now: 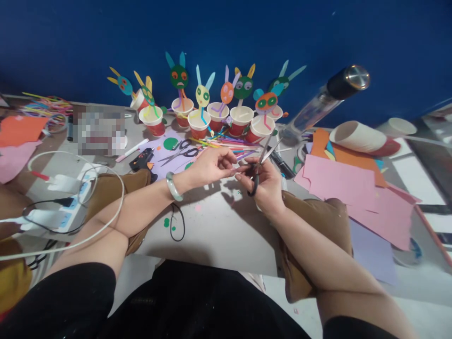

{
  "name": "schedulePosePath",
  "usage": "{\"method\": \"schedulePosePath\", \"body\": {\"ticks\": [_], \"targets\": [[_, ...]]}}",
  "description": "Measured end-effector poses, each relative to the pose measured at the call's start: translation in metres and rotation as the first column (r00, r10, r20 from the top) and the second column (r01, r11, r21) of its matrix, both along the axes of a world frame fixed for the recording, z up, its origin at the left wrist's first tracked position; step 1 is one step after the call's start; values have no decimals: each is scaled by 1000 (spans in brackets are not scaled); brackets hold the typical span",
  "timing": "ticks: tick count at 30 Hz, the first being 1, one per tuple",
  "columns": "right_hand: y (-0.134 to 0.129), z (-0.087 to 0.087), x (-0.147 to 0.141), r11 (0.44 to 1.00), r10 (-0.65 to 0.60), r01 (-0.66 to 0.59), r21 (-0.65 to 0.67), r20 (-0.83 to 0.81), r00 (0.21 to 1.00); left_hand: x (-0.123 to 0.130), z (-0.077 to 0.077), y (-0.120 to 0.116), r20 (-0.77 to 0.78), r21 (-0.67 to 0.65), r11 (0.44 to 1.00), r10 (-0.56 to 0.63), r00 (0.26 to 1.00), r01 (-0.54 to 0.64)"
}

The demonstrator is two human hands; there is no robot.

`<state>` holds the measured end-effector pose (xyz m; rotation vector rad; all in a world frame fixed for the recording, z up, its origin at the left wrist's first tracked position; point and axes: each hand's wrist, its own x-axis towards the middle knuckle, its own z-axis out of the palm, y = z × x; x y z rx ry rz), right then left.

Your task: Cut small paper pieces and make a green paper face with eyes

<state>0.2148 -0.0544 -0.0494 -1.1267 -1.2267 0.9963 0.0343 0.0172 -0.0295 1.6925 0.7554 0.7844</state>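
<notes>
My right hand (pixel 266 183) is closed around a pair of scissors (pixel 260 165), their blades apart and pointing up and away from me. My left hand (pixel 215 165), with a pale bangle (pixel 173 187) on the wrist, is closed in a pinch. Its fingertips meet those of my right hand, and whatever small thing lies between them I cannot make out. Just beyond the left hand, a second pair of black-handled scissors (pixel 181 153) lies on purple paper (pixel 170 165) with green paper discs (pixel 171 143).
Paper cups (pixel 198 123) bearing paper animal faces stand in a row along the blue wall (pixel 219 28). A tall bottle (pixel 314 106) and a tipped cup (pixel 365 136) are right of them. Pink paper sheets (pixel 339 181) lie right. A power strip (pixel 76 202) and white cable (pixel 122 197) are left.
</notes>
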Motion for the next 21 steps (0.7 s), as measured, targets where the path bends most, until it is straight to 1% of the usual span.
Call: {"method": "schedulePosePath", "body": {"ticks": [4, 8, 11, 14, 17, 21], "targets": [[2, -3, 0, 1000, 11, -11, -14, 7, 1000, 2, -1, -1, 12, -5, 999, -46, 999, 46], [4, -5, 1, 998, 32, -32, -60, 7, 999, 4, -5, -3, -57, 78, 996, -40, 998, 44], [6, -6, 2, 997, 22, -22, -78, 1, 1000, 5, -7, -3, -107, 89, 995, -30, 994, 40], [8, -7, 2, 996, 9, -8, -85, 15, 1000, 4, -4, -2, -143, 72, 996, -37, 989, 48], [10, -7, 1, 997, 8, -6, -78, 34, 999, 4, -1, -1, -185, 84, 996, -21, 983, 37], [11, -3, 1, 997, 5, -2, -73, 37, 999, 5, 0, -1, -179, 91, 996, 8, 984, 9]]}}
